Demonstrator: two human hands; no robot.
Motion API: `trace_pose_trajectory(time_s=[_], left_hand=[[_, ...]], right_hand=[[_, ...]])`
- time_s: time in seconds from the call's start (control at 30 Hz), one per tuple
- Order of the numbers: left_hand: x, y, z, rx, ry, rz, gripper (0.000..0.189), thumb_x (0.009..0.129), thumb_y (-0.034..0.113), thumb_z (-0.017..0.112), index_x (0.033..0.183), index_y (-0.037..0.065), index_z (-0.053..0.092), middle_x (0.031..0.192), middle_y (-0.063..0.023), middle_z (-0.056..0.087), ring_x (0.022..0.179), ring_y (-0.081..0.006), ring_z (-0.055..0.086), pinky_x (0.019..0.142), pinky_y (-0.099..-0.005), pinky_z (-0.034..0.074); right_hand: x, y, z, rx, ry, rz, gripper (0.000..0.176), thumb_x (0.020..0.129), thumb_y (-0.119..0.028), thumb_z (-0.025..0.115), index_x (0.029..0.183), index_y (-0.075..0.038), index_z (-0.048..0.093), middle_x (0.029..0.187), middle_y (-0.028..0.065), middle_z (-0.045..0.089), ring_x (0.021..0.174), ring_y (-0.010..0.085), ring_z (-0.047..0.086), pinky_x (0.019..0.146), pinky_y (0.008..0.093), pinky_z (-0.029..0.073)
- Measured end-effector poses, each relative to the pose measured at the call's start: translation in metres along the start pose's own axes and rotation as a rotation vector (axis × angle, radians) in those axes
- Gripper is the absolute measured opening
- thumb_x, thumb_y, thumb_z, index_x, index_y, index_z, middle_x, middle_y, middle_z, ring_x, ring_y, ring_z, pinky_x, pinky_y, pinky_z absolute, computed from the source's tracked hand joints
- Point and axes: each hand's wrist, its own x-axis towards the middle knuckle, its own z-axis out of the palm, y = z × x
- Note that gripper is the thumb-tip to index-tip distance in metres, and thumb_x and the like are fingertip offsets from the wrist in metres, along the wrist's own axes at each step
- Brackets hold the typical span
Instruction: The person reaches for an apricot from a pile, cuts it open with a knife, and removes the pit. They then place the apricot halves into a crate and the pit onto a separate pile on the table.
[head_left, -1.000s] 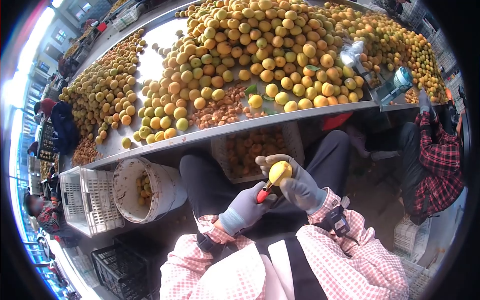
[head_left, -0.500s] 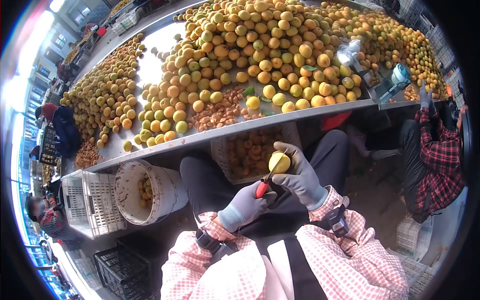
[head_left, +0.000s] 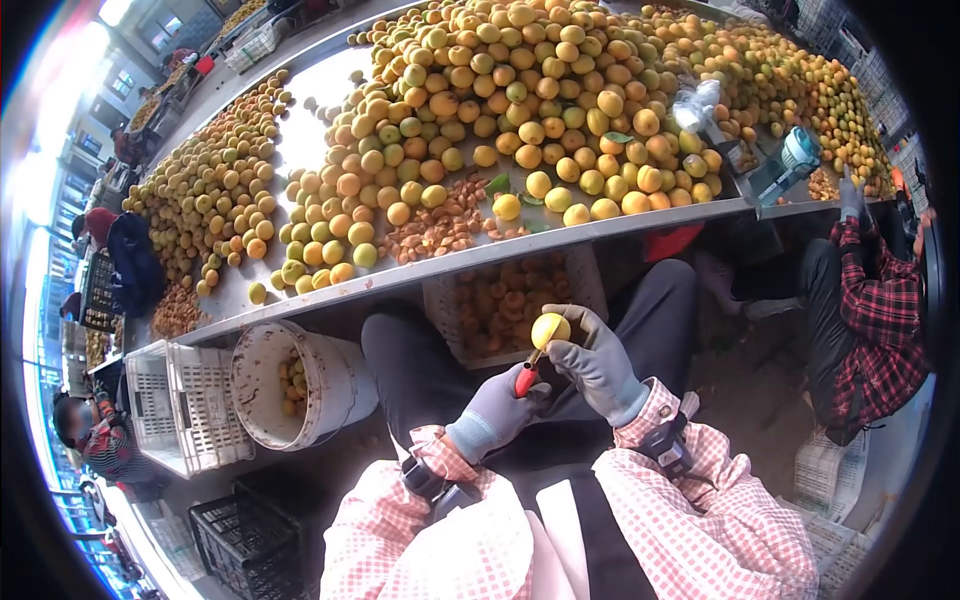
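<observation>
My left hand (head_left: 498, 408), in a grey glove, is closed around the red handle of a small knife (head_left: 525, 378). The short blade points up against the underside of a yellow apricot (head_left: 549, 329). Gloved as well, my right hand (head_left: 602, 366) pinches that apricot between thumb and fingers, its palm turned toward the knife. Both hands are above my lap. Just beyond them, under the table edge, a white crate (head_left: 590, 280) contains halved orange apricots (head_left: 505, 300).
A metal table (head_left: 400, 276) carries a big heap of apricots (head_left: 520, 90) and a pile of pits (head_left: 435, 222). To the left stand a white bucket (head_left: 335, 400) with some fruit and white crates (head_left: 205, 405). A person in a plaid shirt (head_left: 880, 330) sits at right.
The apricot has shifted slightly left and down in my right hand's grip. The blade, earlier across the fruit's face, now meets its underside. The knife hand has barely moved.
</observation>
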Motion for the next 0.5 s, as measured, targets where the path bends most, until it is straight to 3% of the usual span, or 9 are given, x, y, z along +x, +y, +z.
trace_pose_trajectory(time_s=[0.07, 0.13, 0.27, 0.33, 0.47, 0.5], left_hand=[[0.001, -0.002, 0.001, 0.023, 0.015, 0.015, 0.018, 0.091, 0.017, 0.063, 0.101, 0.003, 0.056, 0.079, -0.0058, 0.06, 0.069, -0.0138, 0.057, 0.065, -0.0293, 0.048], [0.0, 0.0, 0.002, 0.026, 0.006, 0.064, 0.019, 0.091, 0.017, 0.063, 0.102, 0.003, 0.056, 0.08, -0.0068, 0.061, 0.071, -0.0151, 0.058, 0.067, -0.0304, 0.049], [0.001, -0.008, -0.001, 0.058, 0.041, 0.09, 0.019, 0.09, 0.017, 0.063, 0.102, 0.003, 0.056, 0.081, -0.011, 0.062, 0.071, -0.0218, 0.06, 0.069, -0.0328, 0.048], [0.005, -0.015, -0.001, 0.179, 0.097, 0.177, 0.02, 0.089, 0.018, 0.063, 0.101, 0.004, 0.056, 0.082, -0.0165, 0.062, 0.074, -0.0325, 0.061, 0.07, -0.0364, 0.048], [0.007, -0.023, 0.001, 0.05, 0.082, 0.18, 0.021, 0.088, 0.019, 0.064, 0.1, 0.004, 0.056, 0.084, -0.0191, 0.063, 0.079, -0.0399, 0.06, 0.071, -0.0393, 0.047], [0.006, -0.026, -0.001, 0.115, 0.062, 0.196, 0.022, 0.088, 0.02, 0.065, 0.1, 0.004, 0.055, 0.084, -0.0187, 0.063, 0.079, -0.0395, 0.06, 0.071, -0.0393, 0.048]], right_hand=[[-0.001, 0.0, 0.0, -0.041, 0.015, 0.005, 0.049, 0.088, -0.029, 0.07, 0.127, -0.006, 0.052, 0.1, -0.0004, 0.061, 0.088, 0.0064, 0.057, 0.076, 0.0174, 0.045], [-0.001, 0.003, 0.002, 0.233, 0.022, 0.094, 0.041, 0.089, -0.022, 0.07, 0.123, -0.005, 0.053, 0.102, 0.0008, 0.062, 0.091, 0.008, 0.061, 0.081, 0.022, 0.049], [0.002, 0.009, -0.006, 0.067, -0.033, 0.068, 0.039, 0.09, -0.022, 0.069, 0.122, -0.006, 0.054, 0.101, 0.0013, 0.061, 0.091, 0.0095, 0.062, 0.083, 0.0238, 0.051], [-0.001, 0.003, 0.012, -0.006, -0.007, -0.028, 0.041, 0.09, -0.031, 0.067, 0.121, -0.007, 0.055, 0.1, 0.0008, 0.062, 0.087, 0.0073, 0.061, 0.078, 0.0223, 0.05], [0.001, 0.009, 0.014, -0.038, 0.074, -0.106, 0.046, 0.091, -0.04, 0.064, 0.121, -0.007, 0.056, 0.093, 0.0, 0.06, 0.076, 0.0052, 0.055, 0.066, 0.0179, 0.044], [-0.001, 0.009, 0.008, 0.094, 0.024, 0.005, 0.042, 0.091, -0.04, 0.064, 0.117, -0.009, 0.057, 0.089, -0.0011, 0.061, 0.074, 0.0047, 0.055, 0.063, 0.0173, 0.043]])
